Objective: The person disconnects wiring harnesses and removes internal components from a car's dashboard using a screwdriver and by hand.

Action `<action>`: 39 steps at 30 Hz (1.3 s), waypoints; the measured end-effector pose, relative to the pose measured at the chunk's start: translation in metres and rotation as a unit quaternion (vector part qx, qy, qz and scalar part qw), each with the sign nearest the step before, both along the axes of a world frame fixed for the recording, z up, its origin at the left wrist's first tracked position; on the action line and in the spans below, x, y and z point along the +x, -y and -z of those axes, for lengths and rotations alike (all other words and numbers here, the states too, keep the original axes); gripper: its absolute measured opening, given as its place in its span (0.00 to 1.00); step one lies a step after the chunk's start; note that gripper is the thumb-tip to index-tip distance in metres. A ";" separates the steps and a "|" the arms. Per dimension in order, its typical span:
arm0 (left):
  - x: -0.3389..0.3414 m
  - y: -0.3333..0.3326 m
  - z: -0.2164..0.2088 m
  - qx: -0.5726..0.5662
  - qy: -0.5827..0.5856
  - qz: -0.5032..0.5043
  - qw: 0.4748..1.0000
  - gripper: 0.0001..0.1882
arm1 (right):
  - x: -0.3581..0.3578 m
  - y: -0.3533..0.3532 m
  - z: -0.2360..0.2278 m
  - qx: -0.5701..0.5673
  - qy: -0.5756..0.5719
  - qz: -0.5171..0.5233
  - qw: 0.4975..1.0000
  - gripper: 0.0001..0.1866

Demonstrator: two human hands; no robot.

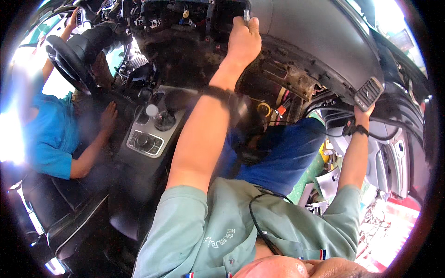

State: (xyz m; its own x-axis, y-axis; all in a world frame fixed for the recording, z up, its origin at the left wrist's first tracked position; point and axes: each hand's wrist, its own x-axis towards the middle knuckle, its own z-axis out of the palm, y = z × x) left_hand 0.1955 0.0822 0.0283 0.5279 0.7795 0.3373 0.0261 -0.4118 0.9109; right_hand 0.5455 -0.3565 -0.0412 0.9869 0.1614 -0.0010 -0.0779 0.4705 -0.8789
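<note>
My left hand [244,39] is raised in front of the dashboard, fingers closed. From the top of the fist sticks a short, clear and silvery cylinder [246,15], perhaps a tool's handle; the rest of it is hidden. Out at the right end of the dashboard, my right hand [365,112] grips a grey slatted air vent [369,93] from below. The vent is tilted beside the dashboard's corner. Most of the right fingers are behind it. The dashboard [306,28] has its lower part opened, with bare brackets showing.
On the left a co-worker in a blue shirt [53,134] sits by the steering wheel [69,62], one hand near the centre console [146,143]. Loose cables and a metal bracket [296,83] hang under the dashboard. The car door [394,153] stands open on the right.
</note>
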 end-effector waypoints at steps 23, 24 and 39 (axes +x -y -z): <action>-0.136 0.093 0.080 -0.055 -0.010 0.124 0.991 0.12 | 0.002 0.008 0.009 -0.037 0.012 0.075 0.996 0.20; -0.155 0.098 0.086 -0.078 -0.056 0.155 0.983 0.12 | -0.003 0.015 0.009 -0.027 0.022 0.085 0.996 0.19; -0.317 0.131 0.156 -0.421 -0.218 0.314 0.823 0.17 | -0.218 -0.176 0.027 -0.150 -0.180 -0.217 0.948 0.09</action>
